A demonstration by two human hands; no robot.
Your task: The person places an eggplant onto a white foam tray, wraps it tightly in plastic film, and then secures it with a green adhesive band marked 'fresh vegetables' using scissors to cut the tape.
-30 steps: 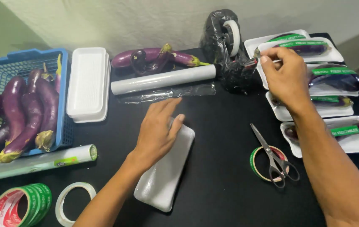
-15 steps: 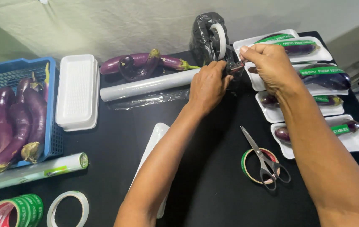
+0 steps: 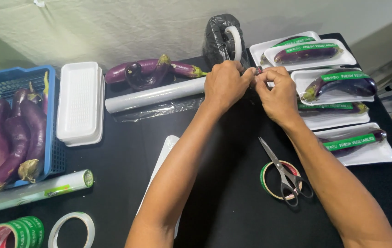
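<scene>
Currently both hands meet at one small dark item (image 3: pixel 257 70), pinched between them just in front of the black tape dispenser (image 3: pixel 223 39). The left hand (image 3: pixel 225 84) closes its fingers on the item from the left; the right hand (image 3: pixel 276 92) nips it with thumb and forefinger from the right. Neither hand is nearer. The item is too small to identify or to judge its axis. Scissors (image 3: pixel 284 172) lie toward the person from the grip; a roll of cling film (image 3: pixel 154 94) runs off leftward.

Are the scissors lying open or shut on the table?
Shut. The scissors lie flat on the black table, blades together in one point, handles side by side over a green-edged tape roll.
</scene>
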